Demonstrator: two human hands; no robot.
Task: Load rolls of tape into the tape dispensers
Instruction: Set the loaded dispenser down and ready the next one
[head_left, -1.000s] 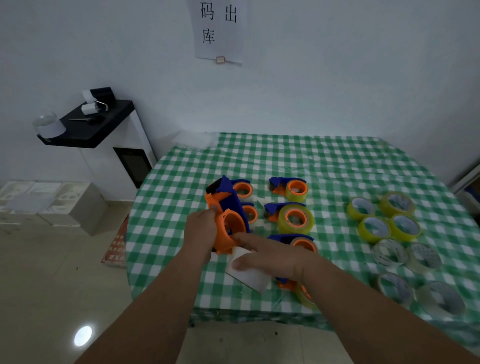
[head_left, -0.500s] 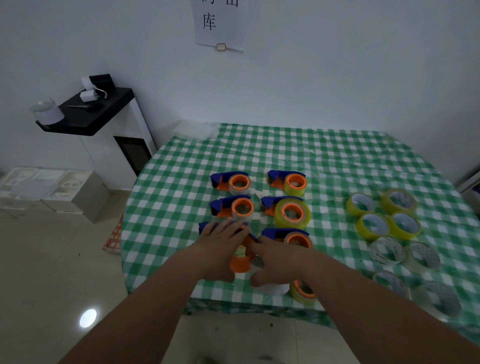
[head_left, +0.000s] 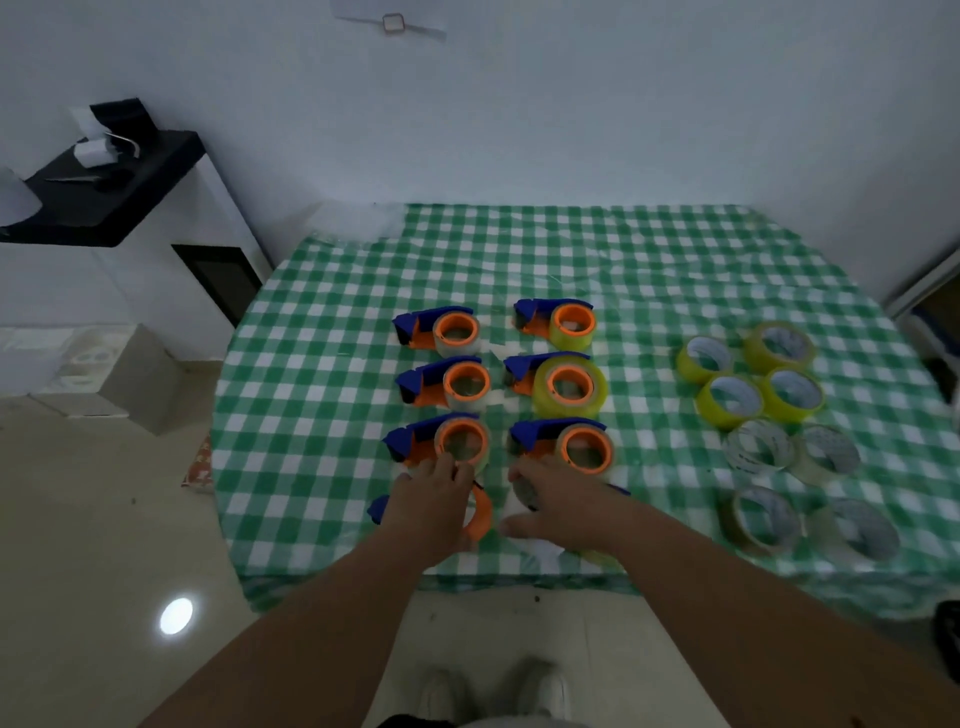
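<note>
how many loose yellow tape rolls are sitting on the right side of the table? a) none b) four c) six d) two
b) four: the loose yellow rolls sit in a tight cluster on the checked tablecloth, with clear or whitish rolls nearer the person.

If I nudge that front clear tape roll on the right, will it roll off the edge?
Probably not: the front clear roll lies flat on its side on the checked tablecloth, so it should slide rather than roll. It looks light, and it sits near the table's front edge, so push gently.
</note>
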